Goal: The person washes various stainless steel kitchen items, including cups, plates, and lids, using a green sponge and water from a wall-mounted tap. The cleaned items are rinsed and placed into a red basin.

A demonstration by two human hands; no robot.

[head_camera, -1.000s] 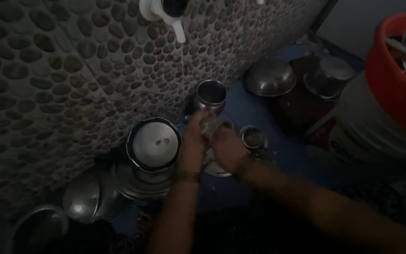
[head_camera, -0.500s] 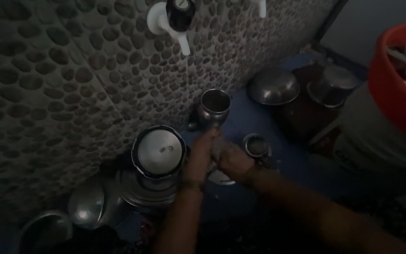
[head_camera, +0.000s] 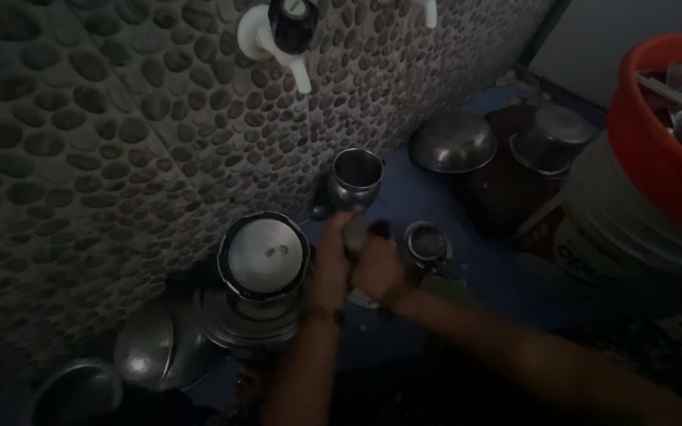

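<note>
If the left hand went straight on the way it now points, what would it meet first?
Probably the steel cup standing just beyond the left hand, then the pebble wall; depth is unclear in the dim light.

Your left hand [head_camera: 331,256] and right hand [head_camera: 379,268] meet around a small dim object just below the upright steel cup [head_camera: 354,180]. A round steel lid [head_camera: 264,254] lies just left of your hands, a small strainer [head_camera: 426,241] just right. Above, a white tap [head_camera: 278,31] juts from the pebble wall [head_camera: 80,158].

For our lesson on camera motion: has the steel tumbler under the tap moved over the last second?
No. The steel tumbler keeps its place below and slightly right of the white tap on the pebbled wall.
</note>
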